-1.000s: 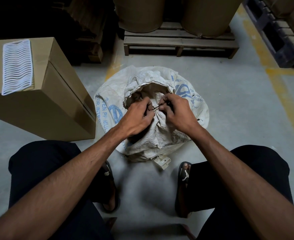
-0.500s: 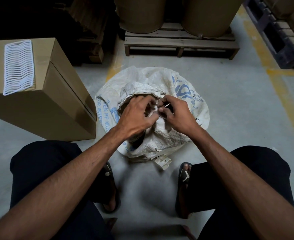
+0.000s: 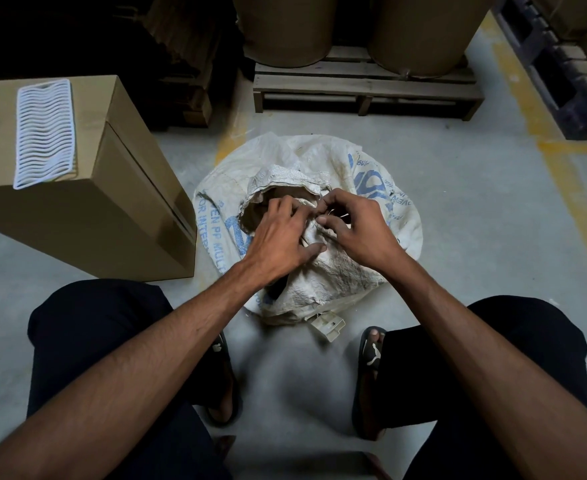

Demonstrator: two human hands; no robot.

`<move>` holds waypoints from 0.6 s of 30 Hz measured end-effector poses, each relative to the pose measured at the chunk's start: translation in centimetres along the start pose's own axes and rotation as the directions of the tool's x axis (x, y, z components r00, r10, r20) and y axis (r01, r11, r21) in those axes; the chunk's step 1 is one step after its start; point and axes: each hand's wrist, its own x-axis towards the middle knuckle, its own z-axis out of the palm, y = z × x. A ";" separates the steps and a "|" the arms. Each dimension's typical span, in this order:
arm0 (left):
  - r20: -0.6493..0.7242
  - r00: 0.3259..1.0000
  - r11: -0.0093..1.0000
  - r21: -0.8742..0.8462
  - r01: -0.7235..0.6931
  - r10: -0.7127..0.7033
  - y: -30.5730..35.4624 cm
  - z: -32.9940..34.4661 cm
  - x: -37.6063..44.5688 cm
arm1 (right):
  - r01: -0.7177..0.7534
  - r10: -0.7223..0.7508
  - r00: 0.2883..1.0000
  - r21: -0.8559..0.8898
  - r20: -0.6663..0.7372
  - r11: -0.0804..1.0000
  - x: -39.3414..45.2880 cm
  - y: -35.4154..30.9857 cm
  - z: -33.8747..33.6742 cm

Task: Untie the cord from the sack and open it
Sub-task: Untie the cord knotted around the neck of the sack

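Observation:
A dirty white woven sack (image 3: 364, 275) with blue print stands on the concrete floor between my feet. Its neck is bunched at the top, with a folded rim curling over behind my fingers. My left hand (image 3: 281, 237) presses on the bunched neck, fingers curled into the fabric. My right hand (image 3: 354, 226) pinches a thin cord (image 3: 337, 213) at the neck between thumb and fingertips. Only a short pale piece of cord shows between the fingers; the knot is hidden.
A large cardboard box (image 3: 112, 209) stands close on the left with a white plastic grille (image 3: 44, 131) on top. A wooden pallet (image 3: 364, 88) bearing two brown drums lies behind the sack. A dark pallet (image 3: 562, 84) sits at far right. A small pale plastic piece (image 3: 330, 323) lies by the sack's base.
Both hands have shifted up and back on the sack's neck. My left hand moved over the bunched fabric and my right hand lifted, still pinching the cord. The folded rim has loosened a little.

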 end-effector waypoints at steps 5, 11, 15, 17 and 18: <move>0.006 1.000 1.000 -0.018 0.021 -0.020 -0.4 0.3 0.1 | 0.019 -0.018 1.000 0.088 -0.011 0.996 -0.2 -0.9 -0.2; 0.006 1.000 0.999 -0.037 0.017 -0.017 -0.4 0.4 0.2 | 0.053 -0.050 0.998 0.153 -0.024 0.987 -0.4 -1.5 -0.7; 0.037 0.999 0.997 -0.067 0.034 -0.032 -0.3 0.2 0.5 | 0.068 -0.062 0.997 0.184 -0.035 0.981 -0.4 -2.0 -0.8; 0.045 0.998 0.995 -0.085 0.046 -0.042 -0.2 0.0 0.7 | 0.074 -0.064 0.997 0.208 -0.052 0.975 -0.5 -2.4 -1.0; 0.051 0.998 0.994 -0.093 0.053 -0.049 -0.2 0.0 0.7 | 0.074 -0.062 0.996 0.223 -0.059 0.972 -0.5 -2.6 -1.0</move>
